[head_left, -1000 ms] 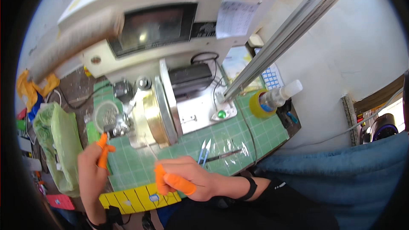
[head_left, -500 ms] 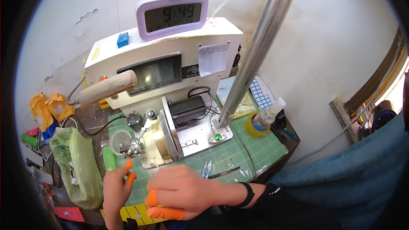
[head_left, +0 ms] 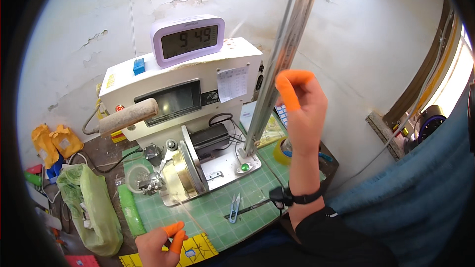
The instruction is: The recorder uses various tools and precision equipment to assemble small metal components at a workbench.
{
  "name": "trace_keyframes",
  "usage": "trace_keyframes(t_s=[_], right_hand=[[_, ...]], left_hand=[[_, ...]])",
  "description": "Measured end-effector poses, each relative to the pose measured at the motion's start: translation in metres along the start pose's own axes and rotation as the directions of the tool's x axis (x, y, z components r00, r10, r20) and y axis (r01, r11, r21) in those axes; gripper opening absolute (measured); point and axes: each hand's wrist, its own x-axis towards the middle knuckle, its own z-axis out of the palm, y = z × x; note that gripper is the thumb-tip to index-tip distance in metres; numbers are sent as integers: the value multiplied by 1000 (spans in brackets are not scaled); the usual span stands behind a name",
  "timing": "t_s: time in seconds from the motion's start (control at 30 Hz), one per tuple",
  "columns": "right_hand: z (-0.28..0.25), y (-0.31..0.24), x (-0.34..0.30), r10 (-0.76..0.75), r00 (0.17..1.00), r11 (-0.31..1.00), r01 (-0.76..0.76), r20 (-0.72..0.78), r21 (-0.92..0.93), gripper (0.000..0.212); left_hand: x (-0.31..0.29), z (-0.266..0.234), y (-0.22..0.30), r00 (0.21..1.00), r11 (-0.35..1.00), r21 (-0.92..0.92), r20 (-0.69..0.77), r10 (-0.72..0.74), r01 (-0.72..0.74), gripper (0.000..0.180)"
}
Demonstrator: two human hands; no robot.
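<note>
My right hand (head_left: 304, 104) is raised in front of the upright metal post, its thumb and forefinger in orange finger cots and curled together. Whatever they pinch, if anything, is too small to make out. Low at the front edge, my left hand (head_left: 161, 244) hovers by a yellow ruler-like strip (head_left: 200, 247), its orange-capped fingertips drawn close together; I cannot see what is between them. Beyond it stands a bench machine with a brass-coloured wheel (head_left: 178, 175) and a small metal head (head_left: 151, 183). A thin coppery strand (head_left: 193, 217) slants from below the wheel over the green mat.
Blue-handled snips (head_left: 234, 208) and a thin dark strip (head_left: 255, 206) lie on the green cutting mat (head_left: 217, 225). A greenish plastic bag (head_left: 91, 212) stands at left. A padded arm (head_left: 128, 117) juts before the screen, and a purple clock (head_left: 188, 39) tops the machine.
My right hand has risen from the mat's front to beside the metal post. My left hand has dropped back toward the front edge, away from the metal head. The view has shifted slightly.
</note>
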Motion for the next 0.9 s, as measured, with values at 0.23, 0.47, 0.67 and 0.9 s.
trace_keyframes(t_s=[0.23, 0.47, 0.67, 0.9], right_hand=[[-40, 18, -23, 210, 975, 910, -224, 77, 350, 18], [-51, 22, -21, 225, 964, 885, -262, 139, 385, 15], [-56, 17, -21, 222, 947, 835, -308, 233, 456, 14], [-3, -6, -84, 109, 621, 817, -501, 776, 286, 13]], left_hand=[[1, -9, 7, 995, 997, -31, -76, 70, -72, 19], [24, 10, 22, 996, 995, -61, -24, 82, -83, 18], [31, 22, 31, 997, 990, -118, -11, 80, -81, 18], [43, 20, 13, 912, 909, -181, -243, 329, -376, 54]])
